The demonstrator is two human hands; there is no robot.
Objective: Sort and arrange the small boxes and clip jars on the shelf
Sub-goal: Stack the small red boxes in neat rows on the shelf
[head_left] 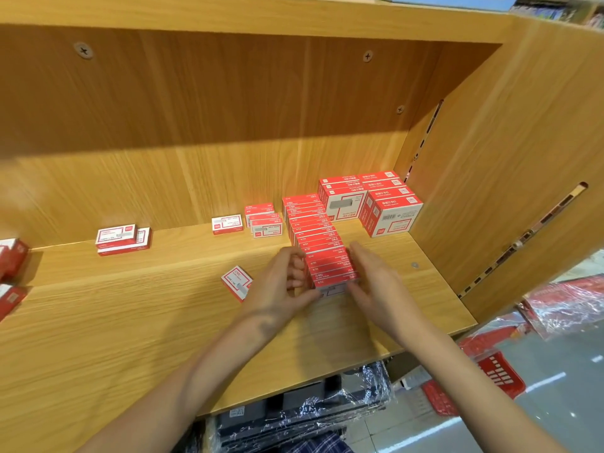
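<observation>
Both hands bracketed the near end of the row of small boxes [318, 243] on the shelf [130, 322]: left hand [281, 286] curled around it, right hand [376, 276] flat against it, probably squaring it. Stray box [237, 282] lay left.

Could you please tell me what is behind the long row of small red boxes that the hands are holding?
The row runs back to the shelf's back panel. Its far boxes hide whatever lies directly behind them. Larger box stacks stand to its right, by the corner.

left hand [284, 282] fingers curled | right hand [376, 282] fingers straight, palm inward
</observation>
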